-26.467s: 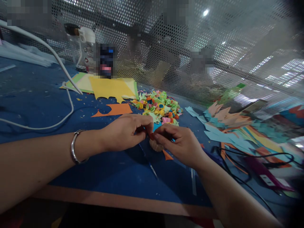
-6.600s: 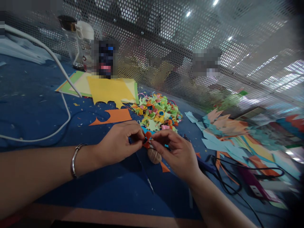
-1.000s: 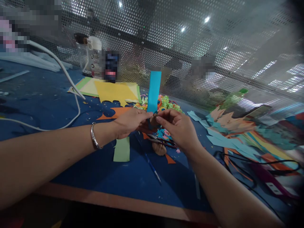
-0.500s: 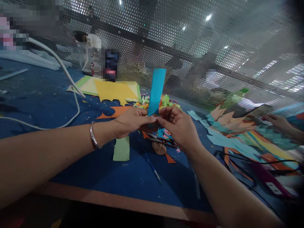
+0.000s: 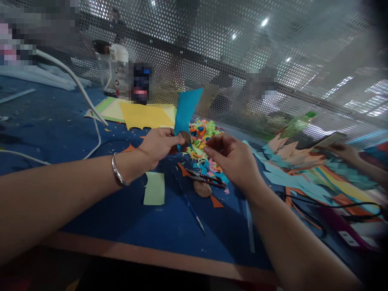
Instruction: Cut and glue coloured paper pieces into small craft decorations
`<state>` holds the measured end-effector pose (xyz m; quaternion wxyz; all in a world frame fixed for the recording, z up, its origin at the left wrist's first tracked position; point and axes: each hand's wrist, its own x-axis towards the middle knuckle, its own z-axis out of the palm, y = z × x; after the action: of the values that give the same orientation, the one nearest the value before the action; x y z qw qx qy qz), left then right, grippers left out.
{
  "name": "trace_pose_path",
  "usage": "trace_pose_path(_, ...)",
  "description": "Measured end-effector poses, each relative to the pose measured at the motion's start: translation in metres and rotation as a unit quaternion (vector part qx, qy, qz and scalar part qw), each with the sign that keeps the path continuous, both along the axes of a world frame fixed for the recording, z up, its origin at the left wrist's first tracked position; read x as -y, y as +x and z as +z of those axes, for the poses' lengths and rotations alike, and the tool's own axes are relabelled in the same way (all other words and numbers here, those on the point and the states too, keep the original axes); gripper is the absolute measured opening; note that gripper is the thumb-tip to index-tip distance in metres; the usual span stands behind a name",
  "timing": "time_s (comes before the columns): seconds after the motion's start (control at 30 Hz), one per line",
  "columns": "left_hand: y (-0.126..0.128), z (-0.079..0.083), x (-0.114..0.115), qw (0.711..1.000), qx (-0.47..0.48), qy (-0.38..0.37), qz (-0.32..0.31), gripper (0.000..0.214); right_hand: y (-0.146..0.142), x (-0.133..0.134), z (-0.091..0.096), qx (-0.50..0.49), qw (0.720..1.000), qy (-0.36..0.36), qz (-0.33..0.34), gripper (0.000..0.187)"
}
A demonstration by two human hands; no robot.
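My left hand [image 5: 160, 144] pinches the lower end of a blue paper strip [image 5: 184, 106], which stands up and leans to the right above the blue table [image 5: 60, 133]. My right hand [image 5: 234, 161] hovers just right of the strip with its fingers loosely apart and nothing in them. Under the right hand lie dark scissors [image 5: 206, 179] and a small brown round object [image 5: 202, 189]. A heap of small colourful folded paper pieces [image 5: 206, 131] sits just behind both hands.
A green paper rectangle [image 5: 154, 188] and a pen [image 5: 194, 211] lie near the front. Yellow sheets [image 5: 145, 115], a bottle [image 5: 114, 68] and a white cable [image 5: 87, 97] are at back left. Cut paper scraps [image 5: 303, 165], black cables [image 5: 333, 204] and another person's hand [image 5: 345, 151] are at right.
My right hand has let go of the blue strip and drawn away to the right. The left hand now holds the strip alone and has shifted it left.
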<state>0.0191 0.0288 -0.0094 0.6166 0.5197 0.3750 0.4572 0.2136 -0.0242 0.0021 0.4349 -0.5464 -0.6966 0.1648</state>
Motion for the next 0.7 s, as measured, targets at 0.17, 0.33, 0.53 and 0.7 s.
trace_pose_path(0.17,-0.006,-0.004,-0.017,0.997,0.019,0.029,0.067,0.008,0.012,0.002,0.014,0.249,0.961,-0.12,0.014,0.012)
trace_pose_path(0.33,-0.005,-0.003,-0.013,0.998,0.014,0.029,0.059,0.011,0.01,0.008,0.019,0.395,0.887,-0.219,0.093,0.011)
trace_pose_path(0.53,-0.004,-0.002,-0.012,0.997,0.023,0.026,0.065,0.012,0.005,0.009,0.016,0.445,0.859,-0.24,0.078,0.011)
trace_pose_path(0.7,-0.003,-0.003,-0.011,1.0,-0.005,0.014,0.025,0.008,0.001,0.011,0.018,0.462,0.85,-0.243,0.071,0.009)
